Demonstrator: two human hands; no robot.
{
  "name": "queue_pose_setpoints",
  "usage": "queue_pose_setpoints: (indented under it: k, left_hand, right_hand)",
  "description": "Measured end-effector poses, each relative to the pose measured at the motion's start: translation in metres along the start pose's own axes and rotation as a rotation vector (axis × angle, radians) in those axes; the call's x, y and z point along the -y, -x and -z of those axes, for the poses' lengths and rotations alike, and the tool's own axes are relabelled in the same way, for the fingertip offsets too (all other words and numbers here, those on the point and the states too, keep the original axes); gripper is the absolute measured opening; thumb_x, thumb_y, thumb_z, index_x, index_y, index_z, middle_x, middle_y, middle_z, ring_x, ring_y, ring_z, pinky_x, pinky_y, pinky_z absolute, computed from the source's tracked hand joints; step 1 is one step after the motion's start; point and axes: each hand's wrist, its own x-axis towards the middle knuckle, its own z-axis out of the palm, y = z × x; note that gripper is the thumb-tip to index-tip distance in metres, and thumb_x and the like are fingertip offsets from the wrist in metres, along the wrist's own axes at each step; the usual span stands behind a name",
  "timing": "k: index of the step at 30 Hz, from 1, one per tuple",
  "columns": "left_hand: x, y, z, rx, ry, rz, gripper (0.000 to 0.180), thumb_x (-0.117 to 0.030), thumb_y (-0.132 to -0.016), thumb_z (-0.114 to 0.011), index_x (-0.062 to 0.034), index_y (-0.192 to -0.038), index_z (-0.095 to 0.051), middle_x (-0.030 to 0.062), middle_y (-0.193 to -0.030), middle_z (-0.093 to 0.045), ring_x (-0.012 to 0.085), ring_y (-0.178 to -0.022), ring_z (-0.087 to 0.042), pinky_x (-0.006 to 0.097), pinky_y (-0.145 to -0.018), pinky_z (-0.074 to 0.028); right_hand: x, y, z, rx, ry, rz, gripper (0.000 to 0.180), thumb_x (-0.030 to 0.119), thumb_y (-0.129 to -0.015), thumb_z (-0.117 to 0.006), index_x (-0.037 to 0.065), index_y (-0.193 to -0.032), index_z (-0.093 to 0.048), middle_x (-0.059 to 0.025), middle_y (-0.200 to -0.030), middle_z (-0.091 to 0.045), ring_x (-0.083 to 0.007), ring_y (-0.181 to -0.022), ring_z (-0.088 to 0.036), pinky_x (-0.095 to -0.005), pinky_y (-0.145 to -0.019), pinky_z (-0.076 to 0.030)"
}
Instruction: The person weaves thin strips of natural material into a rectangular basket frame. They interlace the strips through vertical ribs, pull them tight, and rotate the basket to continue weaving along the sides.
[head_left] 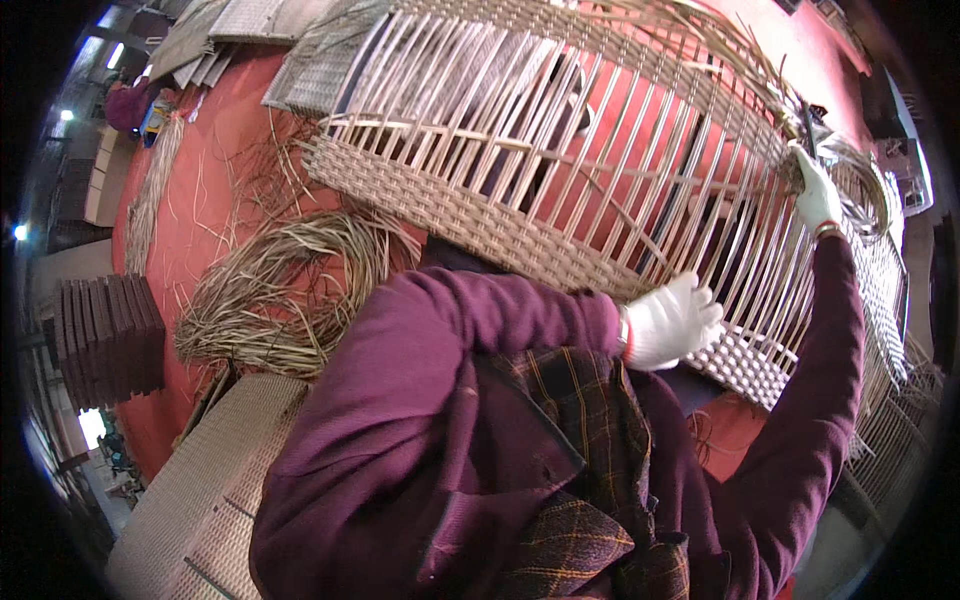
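A large woven panel (465, 208) slants in front of me, with tightly woven bands along its long sides and bare slats between them. My left hand (668, 322), in a white glove, rests at the near woven band with its fingers bent and somewhat apart. At the panel's far right corner my right hand (818, 192), also in a white glove, is closed at the far band. A dark, slim object (809, 128) sticks up beside its fingers; whether the hand grips this or the panel's edge is hard to see.
A loose coil of dry strands (285, 290) lies on the red floor (225, 150) to the left. More woven panels (225, 490) are at the lower left and far side. Strands trail along the far band. A dark stack (108, 335) stands further left. Another person (128, 105) is at the far left.
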Motion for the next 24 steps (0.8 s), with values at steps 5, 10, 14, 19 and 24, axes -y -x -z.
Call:
queue_pose_setpoints:
  k: [5,10,14,19,24]
  left_hand:
    - [0.054,0.092,0.055,-0.340,0.075,0.146,0.022,-0.025,-0.084,-0.076,-0.0142,-0.102,-0.072,0.0076,-0.093,-0.070,0.0295,-0.091,-0.070,0.047,-0.083,-0.053]
    - [0.127,0.220,0.104,-0.412,-0.113,0.501,0.016,-0.009,-0.091,-0.078,-0.0038,-0.107,-0.078,0.0115,-0.103,-0.078,0.0286,-0.098,-0.074,0.043,-0.091,-0.058]
    - [0.179,0.275,0.116,-0.501,-0.046,0.775,0.017,-0.014,-0.095,-0.075,-0.0032,-0.108,-0.078,0.0143,-0.107,-0.078,0.0320,-0.101,-0.074,0.042,-0.094,-0.058]
    - [0.228,0.305,0.118,-0.525,-0.166,0.779,0.019,-0.014,-0.096,-0.074,-0.0029,-0.110,-0.079,0.0155,-0.110,-0.078,0.0324,-0.104,-0.074,0.042,-0.094,-0.057]
    - [0.248,0.343,0.134,-0.560,-0.174,0.919,0.018,-0.016,-0.098,-0.072,-0.0052,-0.110,-0.080,0.0144,-0.110,-0.079,0.0322,-0.105,-0.075,0.042,-0.096,-0.057]
  right_hand:
    - [0.058,0.030,0.018,-0.142,0.144,-0.168,0.069,-0.004,-0.086,-0.062,0.007,-0.155,-0.057,-0.0233,-0.149,-0.063,-0.0391,-0.140,-0.059,-0.0436,-0.120,-0.046]
    - [0.203,0.108,0.014,-0.406,-0.046,0.008,0.040,0.000,-0.090,-0.073,0.009,-0.129,-0.075,-0.0144,-0.124,-0.076,-0.0322,-0.117,-0.072,-0.0420,-0.105,-0.056]
    - [0.309,0.106,0.004,-0.260,-0.369,0.021,0.027,0.003,-0.094,-0.074,0.008,-0.120,-0.076,-0.0125,-0.114,-0.077,-0.0310,-0.110,-0.073,-0.0402,-0.099,-0.058]
    - [0.335,0.043,-0.004,-0.234,-0.272,0.075,0.020,0.010,-0.094,-0.072,0.007,-0.114,-0.075,-0.0141,-0.102,-0.074,-0.0352,-0.101,-0.072,-0.0462,-0.087,-0.057]
    - [0.356,0.017,-0.006,-0.196,-0.236,0.189,0.020,0.011,-0.091,-0.075,0.008,-0.111,-0.075,-0.0123,-0.094,-0.071,-0.0341,-0.094,-0.069,-0.0458,-0.083,-0.055]
